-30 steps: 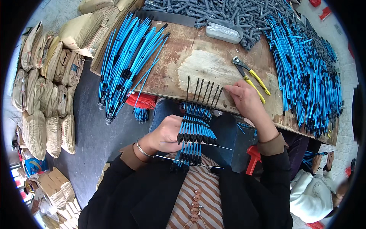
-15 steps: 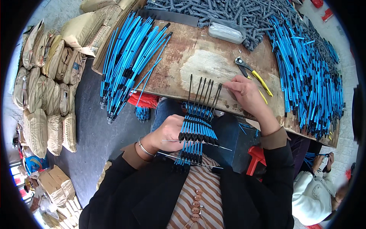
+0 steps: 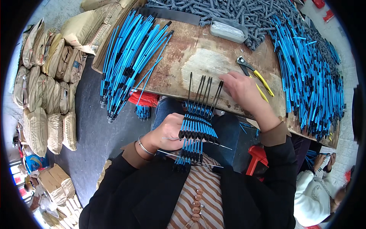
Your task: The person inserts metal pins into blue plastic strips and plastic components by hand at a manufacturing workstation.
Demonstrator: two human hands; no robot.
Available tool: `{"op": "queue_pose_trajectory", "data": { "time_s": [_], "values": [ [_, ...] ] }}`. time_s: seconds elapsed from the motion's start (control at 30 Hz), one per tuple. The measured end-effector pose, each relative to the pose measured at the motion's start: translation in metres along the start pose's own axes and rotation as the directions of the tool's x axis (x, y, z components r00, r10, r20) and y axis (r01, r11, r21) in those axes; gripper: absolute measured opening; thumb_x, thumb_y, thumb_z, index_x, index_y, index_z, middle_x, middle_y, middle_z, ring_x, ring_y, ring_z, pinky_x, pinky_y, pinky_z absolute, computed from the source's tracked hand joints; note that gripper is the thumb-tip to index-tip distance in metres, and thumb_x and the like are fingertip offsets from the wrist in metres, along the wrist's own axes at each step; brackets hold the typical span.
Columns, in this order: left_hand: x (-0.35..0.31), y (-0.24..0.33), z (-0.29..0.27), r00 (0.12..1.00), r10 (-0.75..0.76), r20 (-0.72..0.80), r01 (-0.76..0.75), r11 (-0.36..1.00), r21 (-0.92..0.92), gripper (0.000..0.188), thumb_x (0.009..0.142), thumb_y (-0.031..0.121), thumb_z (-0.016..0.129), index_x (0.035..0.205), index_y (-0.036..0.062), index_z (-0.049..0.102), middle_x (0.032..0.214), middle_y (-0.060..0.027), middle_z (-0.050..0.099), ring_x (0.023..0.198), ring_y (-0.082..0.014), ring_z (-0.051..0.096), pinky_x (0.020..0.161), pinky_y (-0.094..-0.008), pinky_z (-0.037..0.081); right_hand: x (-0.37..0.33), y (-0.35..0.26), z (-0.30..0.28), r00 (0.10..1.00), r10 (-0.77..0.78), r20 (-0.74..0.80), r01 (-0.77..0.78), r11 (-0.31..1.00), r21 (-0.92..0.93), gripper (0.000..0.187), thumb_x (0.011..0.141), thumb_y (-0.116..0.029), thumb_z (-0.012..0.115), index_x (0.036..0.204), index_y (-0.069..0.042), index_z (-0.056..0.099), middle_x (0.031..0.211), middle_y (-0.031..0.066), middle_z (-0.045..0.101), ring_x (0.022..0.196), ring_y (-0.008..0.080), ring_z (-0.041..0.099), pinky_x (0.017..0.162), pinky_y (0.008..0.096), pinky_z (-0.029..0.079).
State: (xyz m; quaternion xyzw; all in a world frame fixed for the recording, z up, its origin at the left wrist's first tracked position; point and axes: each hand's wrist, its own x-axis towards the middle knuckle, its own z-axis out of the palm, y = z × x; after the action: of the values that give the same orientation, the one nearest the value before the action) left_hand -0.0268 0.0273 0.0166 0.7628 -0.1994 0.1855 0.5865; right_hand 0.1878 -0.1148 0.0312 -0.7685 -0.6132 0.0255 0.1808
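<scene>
My left hand (image 3: 171,129) is closed around a row of slender blue-and-black rods (image 3: 199,125), held upright over my lap. Two thin metal wires (image 3: 225,147) run crosswise through their black joints. Several thin black ends stick up from the row toward the table. At the rightmost black tips is my right hand (image 3: 242,89), its back turned up and its fingers bent together. Whether those fingertips grip a tip or something small is hidden. Just beyond that hand, pliers (image 3: 260,77) with yellow handles lie on the wooden table (image 3: 167,68).
Loose blue rods are heaped at the table's left (image 3: 131,57) and right (image 3: 309,72). Grey plastic parts (image 3: 236,13) pile up at the back, beside a tray (image 3: 228,30) of thin wires. Brown sacks (image 3: 40,95) stack on the left; another person (image 3: 312,196) sits at lower right.
My right hand has turned over from a side-on pinch to back-up and shifted slightly toward the table's far side. My left hand and the rods have hardly moved.
</scene>
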Motion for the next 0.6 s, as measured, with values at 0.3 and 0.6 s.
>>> {"op": "queue_pose_trajectory", "data": {
  "time_s": [0.3, 0.6],
  "values": [
    [-0.005, 0.000, -0.001, 0.999, 0.008, 0.039, -0.008, 1.000, 0.007, 0.016, 0.078, 0.012, 0.058, 0.088, 0.0022, 0.067, 0.091, -0.0130, 0.067, 0.072, -0.0309, 0.064, 0.064, -0.0358, 0.051, 0.011, -0.016, -0.020, 0.949, -0.090, 0.301, 0.121, 0.989, -0.085, 0.040, 0.072, 0.009, 0.052, 0.108, -0.010, 0.055, 0.088, 0.0111, 0.052, 0.096, 0.0317, 0.054, 0.078, 0.0389, 0.046],
    [-0.007, -0.003, 0.001, 0.999, 0.026, 0.043, -0.026, 1.000, 0.000, 0.017, 0.079, 0.015, 0.058, 0.087, 0.0027, 0.067, 0.095, -0.0135, 0.066, 0.074, -0.0320, 0.064, 0.065, -0.0368, 0.050, 0.004, -0.011, -0.021, 0.969, -0.062, 0.239, 0.061, 0.998, 0.012, 0.031, 0.071, 0.010, 0.049, 0.096, -0.005, 0.056, 0.091, 0.0126, 0.053, 0.092, 0.0330, 0.055, 0.078, 0.0396, 0.046]
  ]
}}
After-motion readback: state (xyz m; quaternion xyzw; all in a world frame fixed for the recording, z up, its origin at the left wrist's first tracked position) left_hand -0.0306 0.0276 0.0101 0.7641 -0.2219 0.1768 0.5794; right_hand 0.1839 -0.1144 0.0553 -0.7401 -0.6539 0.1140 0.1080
